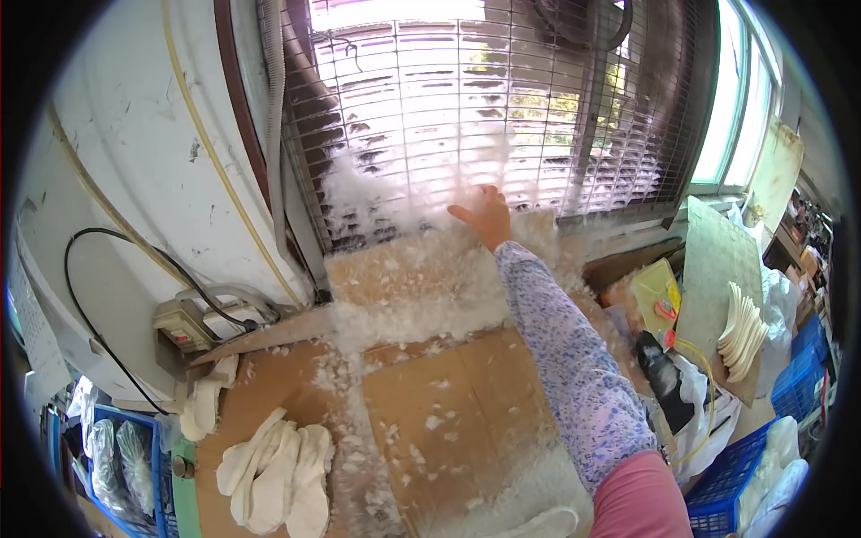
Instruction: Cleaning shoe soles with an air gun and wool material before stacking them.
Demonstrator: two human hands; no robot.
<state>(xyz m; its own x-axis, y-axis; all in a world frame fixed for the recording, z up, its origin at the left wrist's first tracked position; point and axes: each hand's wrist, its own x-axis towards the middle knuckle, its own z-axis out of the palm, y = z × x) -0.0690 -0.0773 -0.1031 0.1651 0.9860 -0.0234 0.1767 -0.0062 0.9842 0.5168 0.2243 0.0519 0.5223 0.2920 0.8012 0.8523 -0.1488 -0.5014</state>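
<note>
Pink sleeve foremost, the right hand is at the grille, thumb and fingers apart beside white fluff. Plenty clings low on the grille and litters the cardboard; higher wires look barer. Room to move lies above the cardboard, the wall bounding its left.

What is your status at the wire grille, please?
Right hand open at the wire grille, left hand out of view. White fluff clinging to its lower part. Possibly in the way: more fluff on the cardboard below.
</note>
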